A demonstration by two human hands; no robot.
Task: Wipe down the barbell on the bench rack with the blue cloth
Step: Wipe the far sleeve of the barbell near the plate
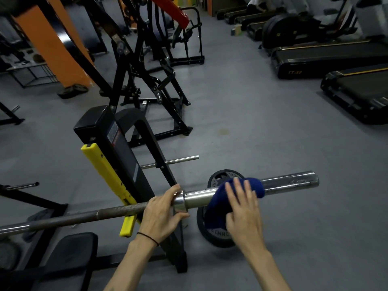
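Barbell (117, 212) lies across the bench rack (117, 148), running from left edge up to the right, resting by the yellow hook (109, 181). Left hand (161, 215) grips the bar at the sleeve collar, fingers (175, 191) curled over the top, thumb underneath. Just right of it the blue cloth (218, 204) drapes over the chrome sleeve (part hangs below). Right hand (243, 211) presses flat on the cloth, fingers spread wide, not closed round it. A weight plate (212, 234) stands on the floor behind the cloth.
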